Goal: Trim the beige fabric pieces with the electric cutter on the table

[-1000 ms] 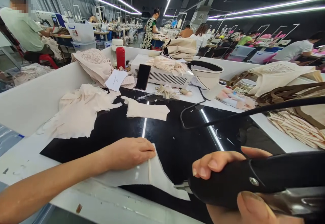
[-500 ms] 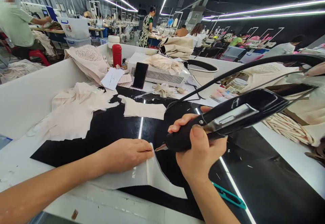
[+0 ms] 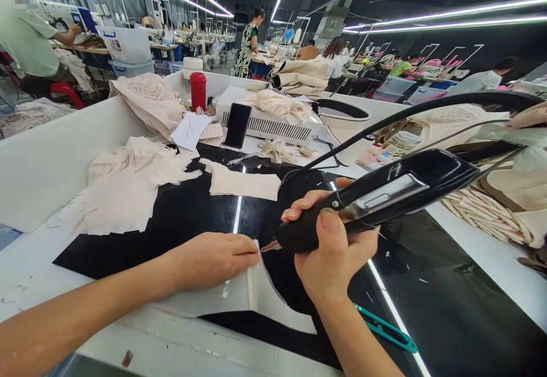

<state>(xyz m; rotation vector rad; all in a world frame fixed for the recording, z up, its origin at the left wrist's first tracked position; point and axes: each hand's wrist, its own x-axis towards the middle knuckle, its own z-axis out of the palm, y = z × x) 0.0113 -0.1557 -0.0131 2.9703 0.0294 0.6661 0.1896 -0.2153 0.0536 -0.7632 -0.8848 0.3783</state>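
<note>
My left hand (image 3: 213, 260) lies flat, fingers together, pressing a pale fabric piece (image 3: 256, 303) onto the black glossy table surface (image 3: 183, 217). My right hand (image 3: 333, 246) is wrapped around a black corded hand tool (image 3: 376, 197). The tool's small metal tip touches the fabric's top corner, right beside my left fingertips. A thick black cable (image 3: 410, 112) arcs from the tool's rear up to the right.
Teal thread snips (image 3: 384, 328) lie by my right wrist. Pale fabric pieces (image 3: 128, 186) and one more (image 3: 243, 183) lie further back, with a phone (image 3: 236, 126), a red bottle (image 3: 198, 92), a white machine (image 3: 273, 123). Stacked cut pieces (image 3: 482, 212) at right. Other people work beyond.
My right hand has brought the tool from the lower right in and forward, so its tip now touches the fabric corner. My left hand has stayed put on the fabric.
</note>
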